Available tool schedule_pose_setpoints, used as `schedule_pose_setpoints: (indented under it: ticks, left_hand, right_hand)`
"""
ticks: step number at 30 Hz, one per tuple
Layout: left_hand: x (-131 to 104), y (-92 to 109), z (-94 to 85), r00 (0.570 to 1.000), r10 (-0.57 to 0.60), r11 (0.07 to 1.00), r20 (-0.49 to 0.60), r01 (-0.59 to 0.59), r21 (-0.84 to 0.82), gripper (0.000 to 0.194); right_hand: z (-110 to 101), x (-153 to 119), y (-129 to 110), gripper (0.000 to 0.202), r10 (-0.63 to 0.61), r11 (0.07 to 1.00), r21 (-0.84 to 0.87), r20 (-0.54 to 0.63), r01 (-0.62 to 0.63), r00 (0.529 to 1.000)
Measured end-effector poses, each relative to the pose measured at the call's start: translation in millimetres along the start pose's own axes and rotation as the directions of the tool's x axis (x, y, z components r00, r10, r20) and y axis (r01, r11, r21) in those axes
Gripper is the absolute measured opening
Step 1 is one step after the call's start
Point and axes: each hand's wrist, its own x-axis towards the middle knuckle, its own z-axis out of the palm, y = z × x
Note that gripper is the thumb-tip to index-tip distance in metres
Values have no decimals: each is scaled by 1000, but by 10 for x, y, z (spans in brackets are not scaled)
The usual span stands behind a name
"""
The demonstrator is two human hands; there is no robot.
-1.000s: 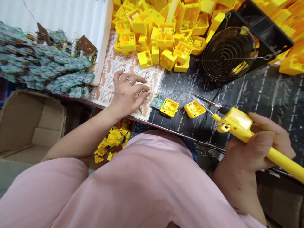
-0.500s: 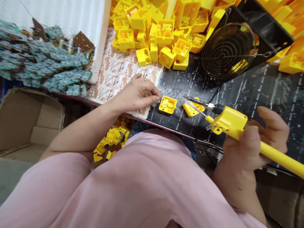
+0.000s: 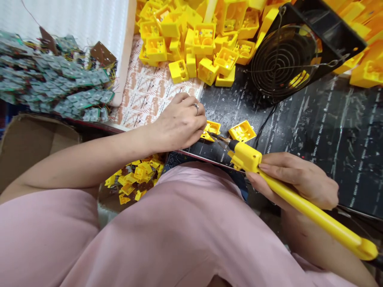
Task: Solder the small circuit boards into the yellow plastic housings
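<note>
My right hand (image 3: 296,181) is wrapped round the yellow handle of a soldering iron (image 3: 248,156) with a solder feed at its front. The iron's dark tip reaches into a small open yellow plastic case (image 3: 214,127) on the black bench top. My left hand (image 3: 185,121), with a ring on one finger, is closed over the left side of that case. Its fingertips are hidden, as is whatever small part lies under them. A second open yellow case (image 3: 243,131) lies just to the right, touched by neither hand.
Many yellow cases (image 3: 206,38) are heaped at the back. A black fan (image 3: 284,63) with a wire guard stands at the right. Grey-green circuit boards (image 3: 68,79) with wires pile up at the left beside white foam (image 3: 122,52). More yellow pieces (image 3: 140,173) lie below the bench edge.
My right hand has brought the soldering iron left and turned it, so its tip has gone from the right case to the left one. My left hand has moved over the left case's edge.
</note>
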Motion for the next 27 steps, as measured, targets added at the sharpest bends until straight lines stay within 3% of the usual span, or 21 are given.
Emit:
schedule_pose_setpoints:
  ticks: [2,10,14,19,23,27]
  left_hand:
    - [-15,14,1,1000,3,1000,-15,-3,16,29]
    - [-3,23,17,999,-47,997,-14,46,-60,22]
    - [19,15,-5,999,-35,996,7,36,-78,23]
    - [31,35,-28,1000,13,999,11,-13,35,28]
    - [46,43,-54,999,20,1000,45,-21,14,27]
    - [61,29,-62,998,13,999,58,-11,-33,25]
  right_hand:
    - [-1,22,14,9,-59,998,4,3,59,998]
    - [-51,206,-25,12,-72,997,-25,140,76,988]
    - [-112,289,-63,18,-158,987,12,150,158,976]
    - [-138,310,-94,12,-96,995,-3,184,98,978]
    - [-124,326,-86,20,-199,980,61,150,191,969]
    - [-236,264,-79,5,-43,999,14,185,41,982]
